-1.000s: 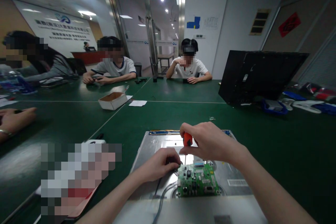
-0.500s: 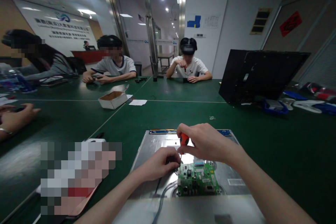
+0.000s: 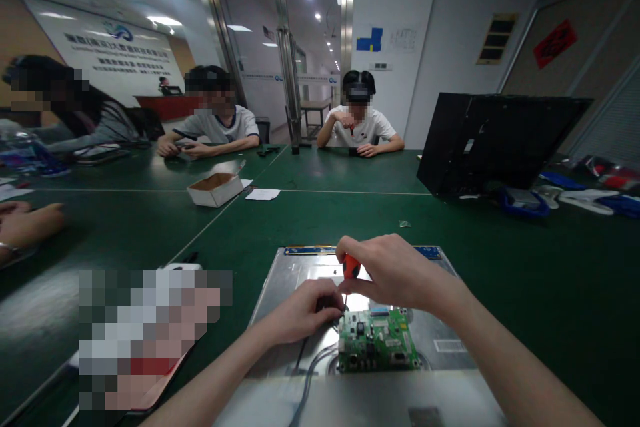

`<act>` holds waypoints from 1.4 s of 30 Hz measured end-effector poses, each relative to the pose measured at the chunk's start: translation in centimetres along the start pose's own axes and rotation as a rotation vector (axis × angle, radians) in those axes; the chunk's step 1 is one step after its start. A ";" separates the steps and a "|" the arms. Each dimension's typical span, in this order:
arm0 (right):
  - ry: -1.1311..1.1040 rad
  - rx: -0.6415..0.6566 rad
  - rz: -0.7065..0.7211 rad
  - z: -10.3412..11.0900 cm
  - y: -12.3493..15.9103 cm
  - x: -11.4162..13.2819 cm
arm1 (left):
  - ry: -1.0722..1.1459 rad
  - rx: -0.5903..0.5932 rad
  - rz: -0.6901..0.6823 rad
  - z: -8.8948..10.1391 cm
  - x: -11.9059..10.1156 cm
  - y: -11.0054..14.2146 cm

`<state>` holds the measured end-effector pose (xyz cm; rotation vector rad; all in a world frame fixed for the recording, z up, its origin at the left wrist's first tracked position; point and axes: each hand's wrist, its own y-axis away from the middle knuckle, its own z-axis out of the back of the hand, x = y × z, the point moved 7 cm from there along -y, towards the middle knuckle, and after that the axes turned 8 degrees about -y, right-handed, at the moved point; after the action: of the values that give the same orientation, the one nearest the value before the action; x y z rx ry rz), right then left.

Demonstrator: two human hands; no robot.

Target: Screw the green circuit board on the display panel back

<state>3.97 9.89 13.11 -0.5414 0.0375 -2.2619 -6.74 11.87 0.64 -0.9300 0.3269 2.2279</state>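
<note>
My right hand (image 3: 387,270) is closed round the handle of a screwdriver (image 3: 351,267) with a red and black grip. Its thin shaft points down at the upper left corner of a green circuit board (image 3: 377,340). At that same corner, the curled fingers of my left hand (image 3: 313,310) are close to the shaft. What those fingertips pinch, if anything, is hidden. The board lies on a silvery metal panel (image 3: 270,293), which has a blue strip along its far edge. Grey cables (image 3: 307,380) run from the board's left side towards me.
A white open box (image 3: 215,190) and a paper slip (image 3: 263,195) lie farther out on the green table. A black monitor-like panel (image 3: 495,143) stands at the right. Blurred-out items (image 3: 155,340) lie at my left. Several people sit round the table; another person's hand (image 3: 35,227) rests at the left.
Both my hands stay almost in place, with the screwdriver at the same corner of the board. The other person's hand at the left has shifted slightly.
</note>
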 end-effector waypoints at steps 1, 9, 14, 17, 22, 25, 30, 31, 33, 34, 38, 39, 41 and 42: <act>-0.001 0.002 -0.003 0.0 0.0 0.0 | 0.002 0.001 0.002 0.0 0.0 0.0; 0.011 0.017 -0.021 0.1 0.0 0.2 | 0.017 -0.010 -0.006 0.1 -0.1 0.0; 0.001 0.009 -0.004 0.1 0.0 0.3 | 0.002 0.001 0.004 0.1 -0.1 0.0; -0.001 0.012 -0.003 0.0 0.0 0.3 | 0.006 -0.006 -0.003 0.1 -0.1 0.0; -0.003 0.006 0.002 0.1 0.0 0.4 | 0.000 -0.002 -0.022 0.1 -0.2 0.1; 0.004 0.001 0.009 0.1 0.0 0.4 | 0.003 0.000 -0.016 0.1 -0.1 0.1; 0.017 0.004 0.023 -0.1 -0.1 0.4 | 0.010 -0.023 -0.012 0.0 -0.1 0.2; 0.013 0.002 0.025 -0.1 -0.1 0.5 | 0.009 -0.025 -0.011 0.0 0.0 0.2; 0.005 0.002 0.024 -0.1 -0.1 0.5 | 0.006 -0.031 -0.009 0.0 0.0 0.2; 0.003 0.003 0.020 -0.1 -0.1 0.4 | 0.005 -0.034 -0.008 0.0 0.0 0.2; 0.009 0.002 0.013 -0.2 -0.2 0.3 | 0.020 -0.025 -0.019 0.0 0.1 0.1; 0.013 0.001 0.013 -0.2 -0.2 0.3 | 0.025 -0.022 -0.024 -0.1 0.1 0.1; 0.027 -0.007 0.013 -0.3 -0.3 0.3 | 0.028 -0.022 -0.029 -0.1 0.1 0.1; 0.038 -0.014 0.014 -0.3 -0.3 0.3 | 0.028 -0.026 -0.030 -0.1 0.1 0.2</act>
<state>3.47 9.82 13.02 -0.5036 0.0762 -2.2596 -6.82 11.74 0.51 -0.9747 0.2953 2.1988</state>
